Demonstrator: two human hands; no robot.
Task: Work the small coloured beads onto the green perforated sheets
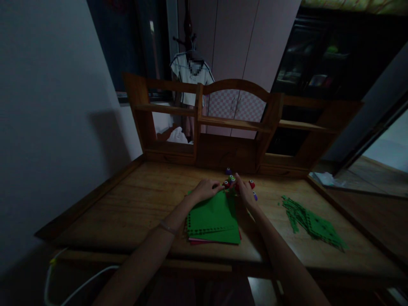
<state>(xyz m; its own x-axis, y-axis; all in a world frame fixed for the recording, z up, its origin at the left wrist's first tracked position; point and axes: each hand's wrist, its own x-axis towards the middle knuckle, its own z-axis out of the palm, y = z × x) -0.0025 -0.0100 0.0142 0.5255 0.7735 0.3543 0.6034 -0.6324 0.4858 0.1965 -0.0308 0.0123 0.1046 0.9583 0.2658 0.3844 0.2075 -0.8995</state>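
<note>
A stack of green paper sheets (214,219) with punched holes along the edges lies on the wooden desk (137,204). My left hand (206,190) rests at the stack's far edge, fingers curled around a small red punch (226,184). Beside it, my right hand (245,191) has its fingers pinched at a small green punch (231,178). More small punches stand around my hands: a red one (251,184), a purple one (255,196) and a blue one (228,171).
A pile of green paper strips (310,223) lies to the right on the desk. A wooden shelf unit (232,123) stands at the desk's back. A white wall runs along the left. A shirt hangs on a rack behind.
</note>
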